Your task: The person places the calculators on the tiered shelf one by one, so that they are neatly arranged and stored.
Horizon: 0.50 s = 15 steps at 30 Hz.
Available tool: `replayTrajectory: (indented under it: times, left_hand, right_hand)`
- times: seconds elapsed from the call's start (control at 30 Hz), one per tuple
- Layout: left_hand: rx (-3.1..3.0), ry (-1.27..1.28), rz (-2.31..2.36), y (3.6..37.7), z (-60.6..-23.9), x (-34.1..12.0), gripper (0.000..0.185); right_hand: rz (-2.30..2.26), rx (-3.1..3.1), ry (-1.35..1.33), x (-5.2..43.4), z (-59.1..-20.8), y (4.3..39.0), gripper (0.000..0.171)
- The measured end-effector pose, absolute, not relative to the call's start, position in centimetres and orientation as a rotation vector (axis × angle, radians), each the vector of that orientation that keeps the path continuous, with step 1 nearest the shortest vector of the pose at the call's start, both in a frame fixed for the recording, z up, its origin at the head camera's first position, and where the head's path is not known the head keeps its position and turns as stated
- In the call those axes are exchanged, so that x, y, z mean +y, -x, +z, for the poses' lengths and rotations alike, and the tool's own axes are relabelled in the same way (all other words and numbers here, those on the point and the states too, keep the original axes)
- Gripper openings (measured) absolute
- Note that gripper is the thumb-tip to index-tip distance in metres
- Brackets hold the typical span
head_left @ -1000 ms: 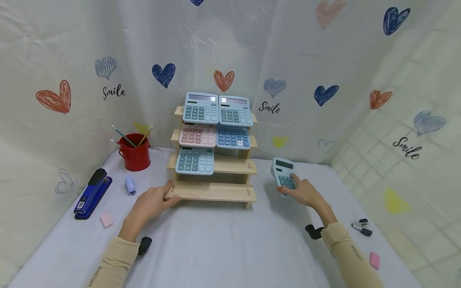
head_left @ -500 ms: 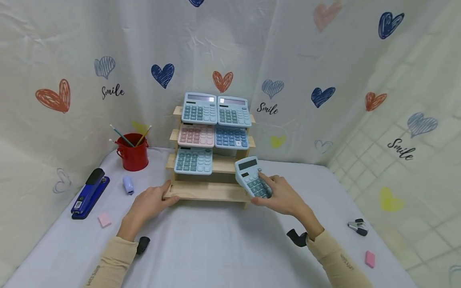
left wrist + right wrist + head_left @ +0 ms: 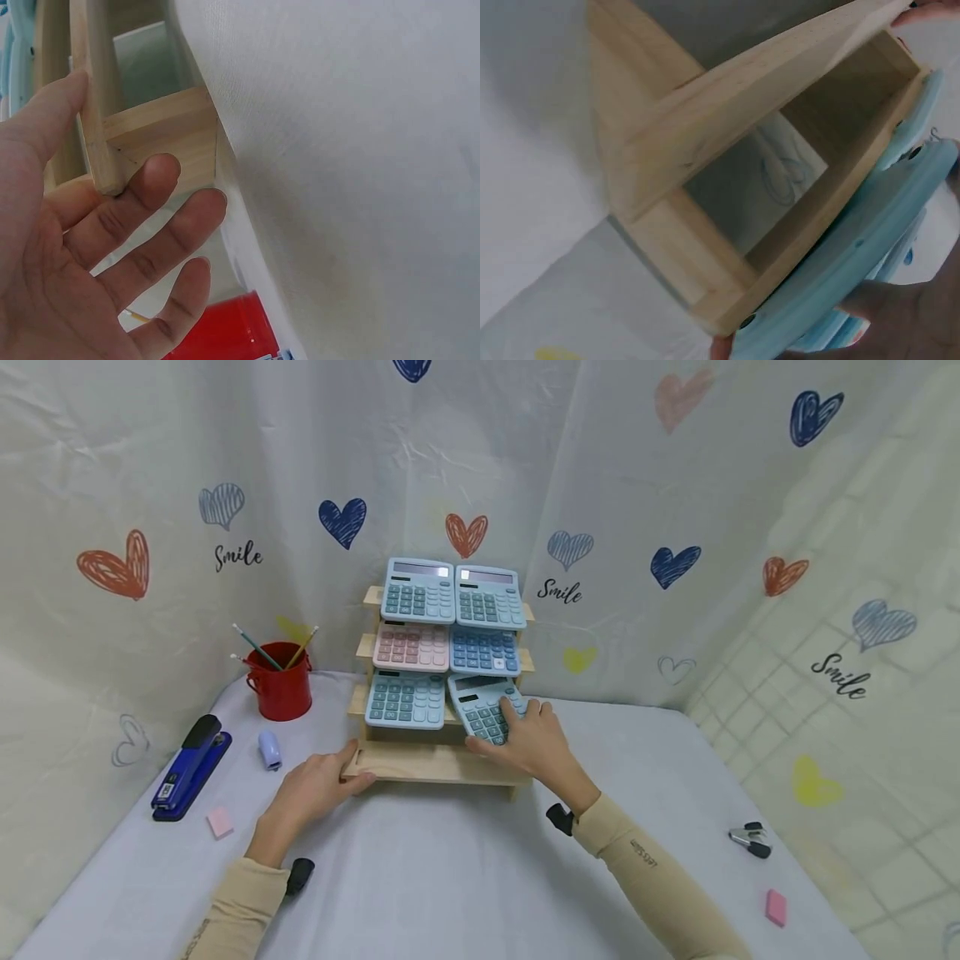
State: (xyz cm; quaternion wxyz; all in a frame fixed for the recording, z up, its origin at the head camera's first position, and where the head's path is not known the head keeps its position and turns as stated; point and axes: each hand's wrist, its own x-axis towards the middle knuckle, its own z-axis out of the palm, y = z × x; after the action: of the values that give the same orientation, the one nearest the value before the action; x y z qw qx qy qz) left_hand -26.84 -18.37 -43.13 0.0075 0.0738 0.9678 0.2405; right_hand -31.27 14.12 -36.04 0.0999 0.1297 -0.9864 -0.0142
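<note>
A stepped wooden rack (image 3: 435,764) stands at the middle back of the table. It carries several calculators: two light blue ones on top, a pink one (image 3: 411,643) and a blue one (image 3: 485,649) below them, and a teal-keyed one (image 3: 406,698) on the third step. My right hand (image 3: 525,739) grips another light blue calculator (image 3: 480,702) and holds it, tilted, against the right side of the third step. The right wrist view shows its underside (image 3: 855,277) against the rack (image 3: 727,120). My left hand (image 3: 322,781) rests with straight fingers (image 3: 172,232) on the rack's bottom left corner (image 3: 165,124).
A red bucket of pencils (image 3: 281,681), a blue stapler (image 3: 190,767), a lilac object (image 3: 269,748) and a pink eraser (image 3: 221,821) lie at the left. A staple remover (image 3: 750,840) and another pink eraser (image 3: 776,907) lie at the right. Heart-printed cloth walls surround the table.
My right hand carried the light blue calculator from the table at the right over to the rack's third step. The left hand stayed on the rack's corner.
</note>
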Motion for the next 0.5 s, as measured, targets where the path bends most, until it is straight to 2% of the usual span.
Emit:
replayTrajectory:
  times: [0.23, 0.5]
  left_hand:
    - [3.032, -0.235, 0.750, 26.9, -43.5, -18.3, 0.081]
    - [3.039, -0.244, 0.748, 27.0, -43.5, -17.9, 0.081]
  right_hand:
    - [-0.014, -2.929, -0.278, 11.1, -36.2, 32.5, 0.102]
    - [0.059, -2.923, -0.219, 10.9, -36.5, 33.1, 0.102]
